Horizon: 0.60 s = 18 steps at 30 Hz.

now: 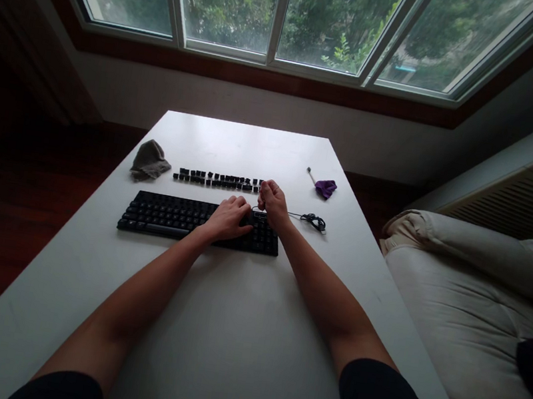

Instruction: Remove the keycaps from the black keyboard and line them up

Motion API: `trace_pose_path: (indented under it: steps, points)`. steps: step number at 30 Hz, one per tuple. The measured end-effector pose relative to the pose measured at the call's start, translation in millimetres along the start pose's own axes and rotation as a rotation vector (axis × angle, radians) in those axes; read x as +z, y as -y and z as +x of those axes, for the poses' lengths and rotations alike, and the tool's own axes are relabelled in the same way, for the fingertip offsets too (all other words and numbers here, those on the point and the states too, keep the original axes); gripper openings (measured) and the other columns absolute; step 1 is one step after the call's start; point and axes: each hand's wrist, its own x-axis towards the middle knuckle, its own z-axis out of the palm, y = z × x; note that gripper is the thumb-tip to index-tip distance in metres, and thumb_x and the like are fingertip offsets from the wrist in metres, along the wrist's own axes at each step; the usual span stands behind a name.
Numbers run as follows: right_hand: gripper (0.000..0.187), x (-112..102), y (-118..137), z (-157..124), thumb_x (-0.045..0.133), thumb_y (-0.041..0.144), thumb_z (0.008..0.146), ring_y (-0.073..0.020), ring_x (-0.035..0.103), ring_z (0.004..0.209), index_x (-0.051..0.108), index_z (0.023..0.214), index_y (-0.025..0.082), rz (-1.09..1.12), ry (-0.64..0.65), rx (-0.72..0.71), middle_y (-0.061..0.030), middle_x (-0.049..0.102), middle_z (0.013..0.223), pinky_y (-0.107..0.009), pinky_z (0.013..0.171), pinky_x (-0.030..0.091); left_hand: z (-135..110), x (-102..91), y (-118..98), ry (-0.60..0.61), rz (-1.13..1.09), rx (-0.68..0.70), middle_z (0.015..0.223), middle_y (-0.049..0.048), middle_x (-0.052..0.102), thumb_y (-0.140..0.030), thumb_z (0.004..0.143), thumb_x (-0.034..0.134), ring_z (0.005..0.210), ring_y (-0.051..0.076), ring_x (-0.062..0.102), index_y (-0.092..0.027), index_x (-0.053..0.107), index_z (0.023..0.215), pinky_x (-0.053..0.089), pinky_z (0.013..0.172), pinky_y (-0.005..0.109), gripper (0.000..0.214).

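Black plastic keys lie under the left hand (229,218), which rests palm down with its fingers loosely spread on the right part of the keyboard (167,216), pressing rather than gripping. Just beside it, the right hand (273,202) hangs over the keyboard's far right corner. Its fingertips are pinched narrow around a wire piece (258,210), which is too small to identify with certainty.

The keyboard lies square to the near edge of the table (236,329), about midway across it and closer to the far edge. Just beyond it, a row of loose keycaps (216,180) runs parallel to its far side, apart from it.

I judge the keyboard stiff and fairly light, likely to slide on the smooth top unless it is pinned down as the left hand now does. It is best taken by its two short ends. The keycaps look tiny, hard and slick, easy to scatter, so each is best pinched by two opposite sides.

A coiled cable (313,221) sits near the right hand, toward the right edge. Further off, a purple-tipped stick (325,187) lies toward the far right corner. A crumpled grey cloth (150,160) lies at the left end of the keycap row, close to the left edge. A pale cushion (460,284) lies off the table to the right.
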Motion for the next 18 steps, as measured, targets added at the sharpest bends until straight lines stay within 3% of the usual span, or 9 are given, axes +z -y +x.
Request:
trace_pose_path:
  steps: [3, 7, 18]
  points:
    - [0.049, -4, -3, 4, 0.07, 0.064, 0.077, -0.0043, 0.034, 0.042, 0.044, 0.078, 0.022, 0.011, -0.032, 0.009, 0.0086, 0.042, 0.061, -0.018, 0.035, 0.024, 0, -0.4, -1, 0.01, 0.001, -0.01, 0.113, 0.0076, 0.053, -0.046, 0.081, 0.066, 0.106, 0.028, 0.049, -0.024, 0.057, 0.098, 0.044, 0.091, 0.043, 0.03]
    - [0.048, -5, -5, 4, 0.068, 0.065, 0.079, -0.0054, 0.031, 0.039, 0.046, 0.078, 0.023, -0.007, 0.017, 0.034, 0.0102, 0.037, 0.053, -0.019, 0.035, 0.022, 1, 0.9, 0, 0.001, 0.0, -0.007, 0.113, 0.0078, 0.054, -0.046, 0.081, 0.067, 0.106, 0.028, 0.049, -0.024, 0.057, 0.098, 0.044, 0.091, 0.044, 0.03]
    - [0.049, -2, -2, -25, 0.062, 0.068, 0.083, -0.0089, 0.041, 0.05, 0.057, 0.072, 0.021, -0.292, 0.081, -0.094, 0.0043, 0.046, 0.056, -0.021, 0.046, 0.034, 0, 1.0, 2, 0.005, -0.033, -0.006, 0.114, 0.0079, 0.054, -0.046, 0.081, 0.069, 0.108, 0.028, 0.049, -0.024, 0.058, 0.099, 0.043, 0.093, 0.044, 0.03]
